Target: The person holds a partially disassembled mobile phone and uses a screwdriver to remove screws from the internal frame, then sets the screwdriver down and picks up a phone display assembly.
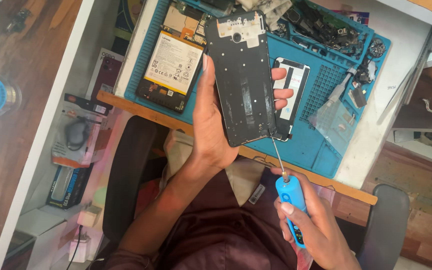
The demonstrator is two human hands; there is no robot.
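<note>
Phone frame [241, 75] in left hand's [211, 120] clamped grip, blue electric screwdriver [290, 200] in right hand's [316, 225].

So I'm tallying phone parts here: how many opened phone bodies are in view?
2. One black phone frame is held in the left hand; one with its battery exposed lies on the blue mat. Others may hide among clutter.
</note>
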